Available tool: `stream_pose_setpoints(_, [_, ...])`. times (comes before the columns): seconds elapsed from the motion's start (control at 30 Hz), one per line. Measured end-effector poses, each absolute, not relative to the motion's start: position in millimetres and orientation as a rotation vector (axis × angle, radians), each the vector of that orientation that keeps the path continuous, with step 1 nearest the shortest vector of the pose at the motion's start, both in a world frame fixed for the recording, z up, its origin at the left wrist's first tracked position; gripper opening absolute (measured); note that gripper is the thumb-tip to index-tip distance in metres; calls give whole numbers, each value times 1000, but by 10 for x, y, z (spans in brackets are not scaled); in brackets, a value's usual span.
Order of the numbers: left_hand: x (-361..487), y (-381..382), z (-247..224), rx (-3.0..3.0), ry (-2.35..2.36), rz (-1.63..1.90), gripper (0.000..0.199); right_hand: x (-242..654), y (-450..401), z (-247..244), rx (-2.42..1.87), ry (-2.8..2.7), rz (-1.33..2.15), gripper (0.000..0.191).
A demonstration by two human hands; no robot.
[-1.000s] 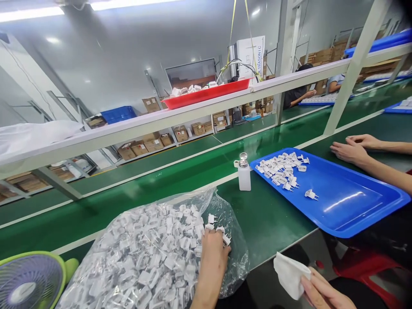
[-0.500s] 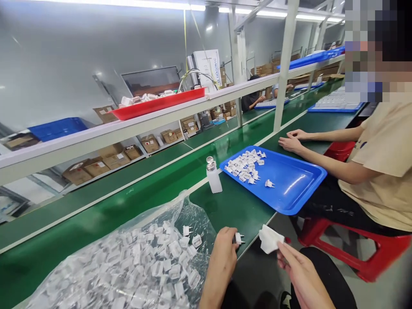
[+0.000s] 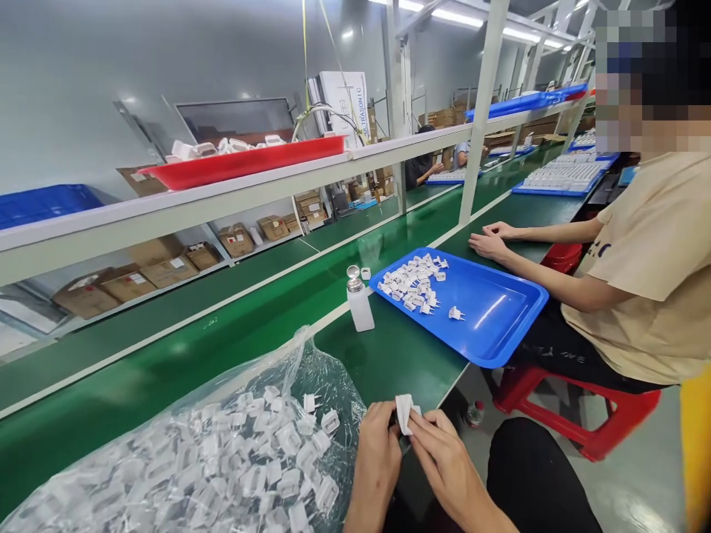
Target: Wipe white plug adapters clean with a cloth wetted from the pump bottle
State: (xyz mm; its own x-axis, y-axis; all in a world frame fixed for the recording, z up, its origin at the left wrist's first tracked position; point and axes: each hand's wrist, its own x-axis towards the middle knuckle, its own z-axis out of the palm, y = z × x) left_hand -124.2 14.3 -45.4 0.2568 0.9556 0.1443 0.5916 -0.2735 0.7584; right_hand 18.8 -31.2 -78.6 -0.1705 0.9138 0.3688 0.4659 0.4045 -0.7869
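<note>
My left hand is closed at the table's front edge; the white plug piece seen in it earlier is mostly hidden by the cloth and fingers. Touching it from the right, my right hand pinches a folded white cloth. To the left lies a clear plastic bag full of white plug pieces. Beyond my hands stands a white bottle with a metal top. A blue tray holds a heap of white plug pieces on its left side and a single one nearer its middle.
At the right, a person in a beige shirt sits on a red stool, hands on the table. A shelf rail bearing a red tray crosses above the green belt. One white piece lies behind the bottle.
My right hand has moved left with the cloth and now meets my left hand at the plug piece. The camera view has shifted slightly right.
</note>
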Motion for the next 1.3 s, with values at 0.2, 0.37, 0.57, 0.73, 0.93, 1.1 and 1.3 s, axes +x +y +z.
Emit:
stream_pose_setpoints(0.2, [-1244, 172, -608, 1916, 1388, 914, 31, 211, -47, -593, -1286, -1821, 632, 31])
stream_pose_setpoints(0.37, [-1232, 153, -680, 1901, 1396, 959, 31, 166, -40, -603, -1310, -1834, 627, 32])
stream_pose_setpoints(0.57, [-1257, 134, -652, 1921, 1405, 951, 36, 165, -278, -726, -1261, -1839, 652, 34])
stream_pose_setpoints(0.73, [-1284, 126, -588, 1902, 1345, 997, 43, 349, -459, -685, -1329, -1643, 759, 27])
stream_pose_setpoints(0.93, [-1266, -186, -247, 1883, 987, 1124, 37, 569, -569, -587, -1494, -929, 662, 37])
stream_pose_setpoints(1.1, [-1230, -516, -67, 1868, 831, 1613, 44, 270, -753, -266, -1063, -661, 1122, 29])
stream_pose_setpoints(1.3, [-1302, -681, 11, 1895, 801, 1823, 37, -48, -1013, -111, -741, -533, 1425, 30])
